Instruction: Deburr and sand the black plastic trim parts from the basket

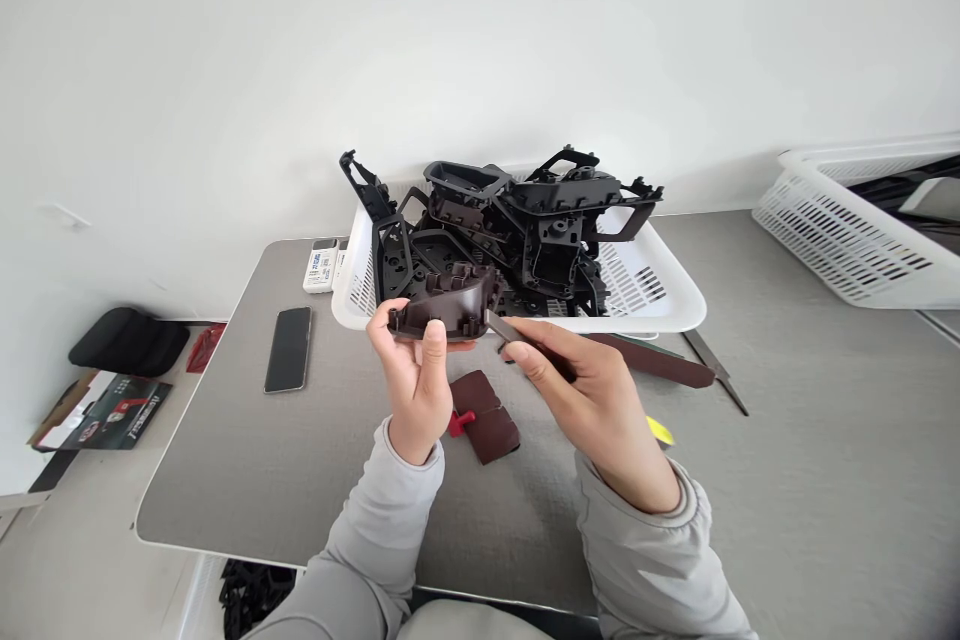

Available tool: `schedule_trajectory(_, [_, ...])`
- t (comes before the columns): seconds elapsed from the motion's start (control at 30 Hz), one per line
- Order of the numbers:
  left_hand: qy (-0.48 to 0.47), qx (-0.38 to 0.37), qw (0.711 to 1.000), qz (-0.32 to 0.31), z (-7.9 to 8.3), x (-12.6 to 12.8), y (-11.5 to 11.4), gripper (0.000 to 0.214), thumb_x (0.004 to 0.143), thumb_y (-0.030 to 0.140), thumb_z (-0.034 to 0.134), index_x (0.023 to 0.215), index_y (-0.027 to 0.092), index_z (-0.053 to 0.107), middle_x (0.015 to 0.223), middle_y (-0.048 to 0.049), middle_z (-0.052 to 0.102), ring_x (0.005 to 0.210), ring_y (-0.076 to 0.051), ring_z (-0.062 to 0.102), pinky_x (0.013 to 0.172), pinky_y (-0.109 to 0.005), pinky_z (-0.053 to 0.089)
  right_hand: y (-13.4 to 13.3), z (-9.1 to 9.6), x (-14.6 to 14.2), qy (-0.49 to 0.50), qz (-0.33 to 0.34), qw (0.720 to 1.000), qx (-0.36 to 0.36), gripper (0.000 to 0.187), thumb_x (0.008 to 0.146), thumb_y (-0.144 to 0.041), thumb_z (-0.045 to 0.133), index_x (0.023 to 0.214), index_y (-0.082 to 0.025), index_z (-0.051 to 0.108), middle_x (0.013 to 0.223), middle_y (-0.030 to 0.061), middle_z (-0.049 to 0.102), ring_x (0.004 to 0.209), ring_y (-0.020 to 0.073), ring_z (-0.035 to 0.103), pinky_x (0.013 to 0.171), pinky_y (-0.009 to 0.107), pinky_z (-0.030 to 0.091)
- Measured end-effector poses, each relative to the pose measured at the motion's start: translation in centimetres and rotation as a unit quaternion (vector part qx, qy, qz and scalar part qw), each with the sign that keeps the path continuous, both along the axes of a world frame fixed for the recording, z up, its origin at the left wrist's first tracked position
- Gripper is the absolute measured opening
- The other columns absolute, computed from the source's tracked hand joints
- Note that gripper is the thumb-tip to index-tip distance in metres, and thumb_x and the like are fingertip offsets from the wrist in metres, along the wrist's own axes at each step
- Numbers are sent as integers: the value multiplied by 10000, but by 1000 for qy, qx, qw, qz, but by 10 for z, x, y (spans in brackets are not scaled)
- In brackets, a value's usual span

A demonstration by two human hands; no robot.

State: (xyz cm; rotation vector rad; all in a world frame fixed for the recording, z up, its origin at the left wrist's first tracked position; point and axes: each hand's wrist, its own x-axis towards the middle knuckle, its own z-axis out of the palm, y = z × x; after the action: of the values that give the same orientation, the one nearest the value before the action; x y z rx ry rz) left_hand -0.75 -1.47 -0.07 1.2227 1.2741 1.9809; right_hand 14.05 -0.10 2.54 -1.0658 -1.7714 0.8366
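Observation:
My left hand (pixel 416 385) is closed around a dark brown molded plastic part (pixel 450 308), with the thumb on its near face and fingers underneath. Clips and ribs stick up along its far side. In my right hand (pixel 592 390) is a narrow flat file (pixel 506 328), pinched between thumb and fingers. Its tip meets or nearly meets the right end of the part; exact contact is hard to see. Below the hands lie creased brown sandpaper (pixel 487 425) and a small red-handled tool (pixel 463 420).
A white basket (pixel 679 305) heaped with black plastic parts (pixel 555 230) stands behind my hands. To its right are a brown sanding strip (pixel 660 362), a metal file (pixel 716 370) and another white basket (pixel 817 240). A phone (pixel 288 350) and white box (pixel 321 266) lie left.

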Motion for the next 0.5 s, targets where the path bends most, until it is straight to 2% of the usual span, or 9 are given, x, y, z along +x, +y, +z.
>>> schedule_trajectory(0.1, [83,31,996,20,-2,-3,0,269,968,364,529,1176,245,406,1058,-49,579,849,-116,649,766,-258,568,-3,0,3,-67,-35,996,57,252,940,-340,593,1104,-210,732,942,70,773,804,221,714,703,331,563])
schedule_trajectory(0.2, [136,28,990,0,-5,-5,-2,297,968,310,531,1221,252,387,1084,-50,556,846,-113,643,742,-248,570,-8,0,2,-116,-64,986,102,242,943,-324,590,1092,-204,738,812,53,755,673,194,684,610,310,525])
schedule_trajectory(0.27, [157,22,987,-15,-7,-5,-2,319,968,285,525,1249,259,375,1100,-56,551,852,-117,645,722,-246,579,-10,-1,1,-137,-66,981,123,238,945,-316,588,1077,-192,742,783,52,749,659,190,684,589,299,510])
schedule_trajectory(0.5, [174,0,985,-23,-10,-2,-4,339,965,299,523,1267,250,378,1161,-101,550,914,-167,668,733,-303,612,-6,-7,-2,-174,-70,973,132,253,952,-322,574,1055,-180,755,829,77,772,696,206,716,618,300,525])
